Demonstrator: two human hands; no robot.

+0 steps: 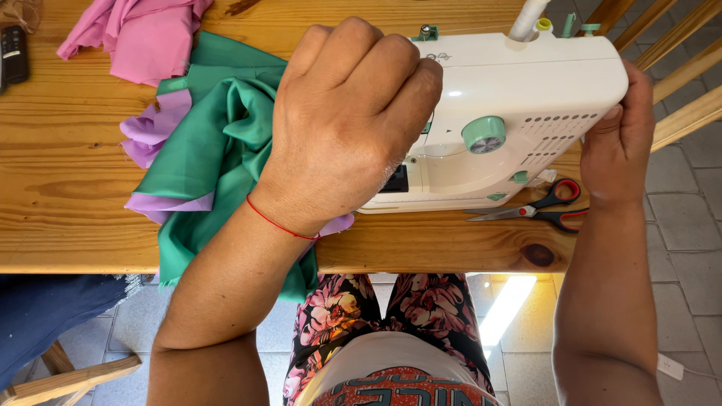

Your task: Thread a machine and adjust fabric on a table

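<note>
White sewing machine [519, 113] with mint-green dial, upright on wooden table at upper right of frame; green fabric [214, 150] bunched at its left, draping over table edge.

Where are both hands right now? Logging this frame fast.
Left hand: closed in a fist over the sewing machine; contents hidden.
Right hand: gripping the machine's end.

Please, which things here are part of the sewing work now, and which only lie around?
In use:
sewing machine, right hand at its end
green cloth, by the left hand

Lying about:
scissors
pink cloth
black remote
</note>
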